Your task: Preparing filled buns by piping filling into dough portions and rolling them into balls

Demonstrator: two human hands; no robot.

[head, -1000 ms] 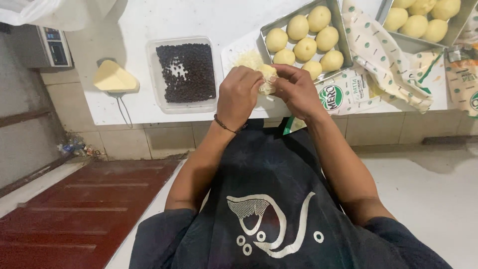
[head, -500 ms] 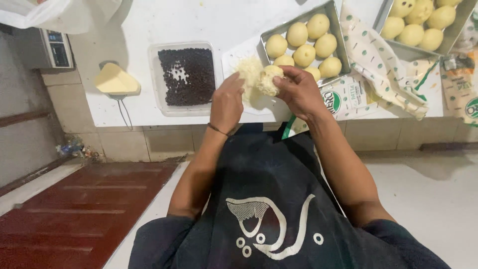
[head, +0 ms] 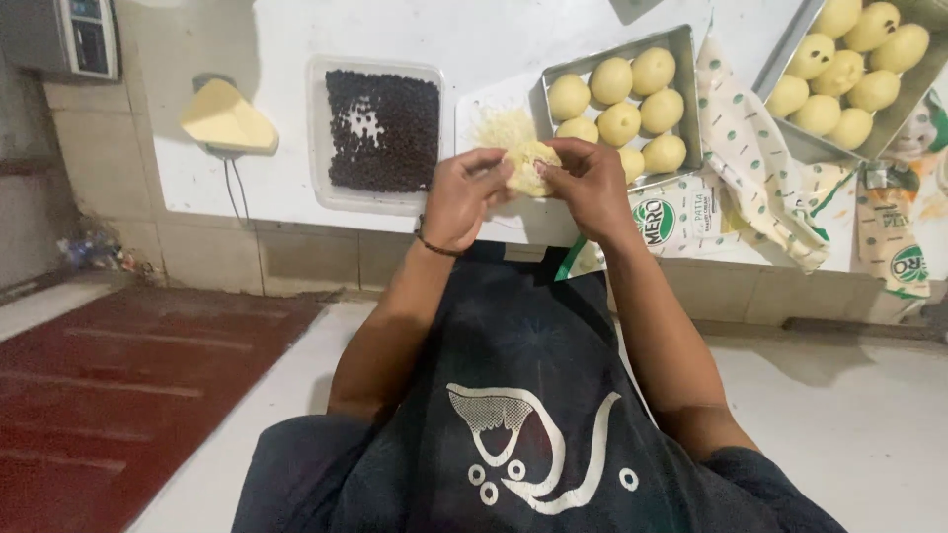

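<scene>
Hands shifted left | both hands' fingers clamped on dough piece | white counter, red floor

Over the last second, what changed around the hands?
Little changed. Both hands kept the piece of dough pinched between them above the counter edge; the left hand and right hand only shifted their fingers slightly around it. Nothing was let go or picked up. The container of dark bits, the near tray of dough balls and the shredded pile stayed put.
</scene>
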